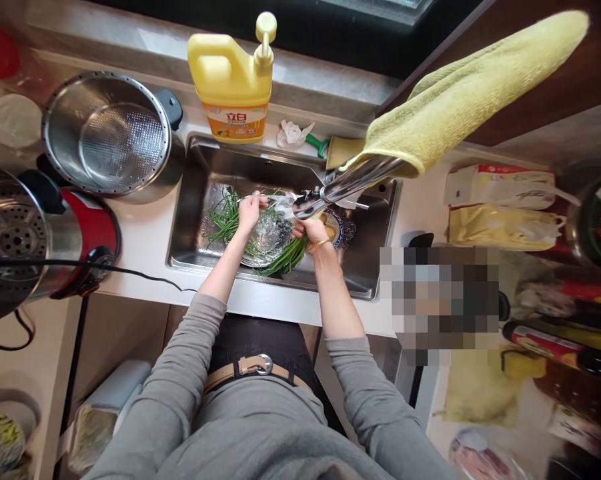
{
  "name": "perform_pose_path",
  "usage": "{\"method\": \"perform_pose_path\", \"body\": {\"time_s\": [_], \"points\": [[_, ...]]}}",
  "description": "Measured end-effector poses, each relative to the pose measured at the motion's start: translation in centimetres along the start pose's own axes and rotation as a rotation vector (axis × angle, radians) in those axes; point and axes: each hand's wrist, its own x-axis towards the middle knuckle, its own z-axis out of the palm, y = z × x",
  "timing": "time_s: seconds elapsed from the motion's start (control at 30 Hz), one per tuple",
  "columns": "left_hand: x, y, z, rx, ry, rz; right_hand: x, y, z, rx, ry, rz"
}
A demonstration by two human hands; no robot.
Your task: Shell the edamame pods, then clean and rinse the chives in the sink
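In the sink [200, 260], my right hand [316, 233] is closed around a bunch of long, thin scallions [287, 259], whose green ends point down and to the left. My left hand [250, 212] has its fingers pinched near the water stream [281, 205]; what they hold is too small to make out. More loose green stalks [223, 220] lie beside it to the left. Under both hands sits a shiny basin [255, 260] with water in it. The tap [340, 190] runs just above, between my hands.
A yellow towel [430, 107] hangs over the tap's raised part. Behind the sink stand a yellow detergent jug [233, 87] and a green-handled peeler [317, 143]. A steel pot [110, 133] and a red cooker [95, 233] are left. A patterned dish [347, 230] lies right of my hands.
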Motion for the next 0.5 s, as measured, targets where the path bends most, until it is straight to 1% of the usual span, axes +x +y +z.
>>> {"method": "perform_pose_path", "body": {"time_s": [0.03,0.07,0.13,0.17,0.2,0.27,0.33,0.43,0.5], "points": [[-0.2,-0.9,-0.2,0.099,-0.025,-0.010,-0.2,-0.2,-1.2,0.032,0.078,-0.025],[-0.6,-1.9,-0.4,0.240,-0.127,-0.020,-0.5,-0.4,-2.4,0.060,0.150,-0.051],[-1.7,-3.7,-0.6,0.598,-0.447,-0.029,-1.2,-0.8,-4.6,0.087,0.269,-0.112],[-2.5,-4.6,-0.6,0.761,-0.588,-0.030,-1.6,-0.8,-5.5,0.085,0.323,-0.143],[-3.2,-5.3,-0.4,0.812,-0.625,-0.039,-2.1,-0.8,-6.3,0.075,0.370,-0.173],[-4.6,-6.5,0.0,0.888,-0.631,-0.045,-3.0,-0.6,-7.3,0.044,0.427,-0.222],[-5.4,-7.2,0.5,0.928,-0.585,-0.036,-3.8,-0.3,-7.8,0.012,0.417,-0.253],[-5.4,-7.4,0.6,0.950,-0.521,-0.010,-4.4,0.2,-8.3,-0.012,0.365,-0.266],[-4.8,-6.9,0.3,0.935,-0.493,0.003,-4.3,0.5,-8.3,-0.003,0.367,-0.268]]}}
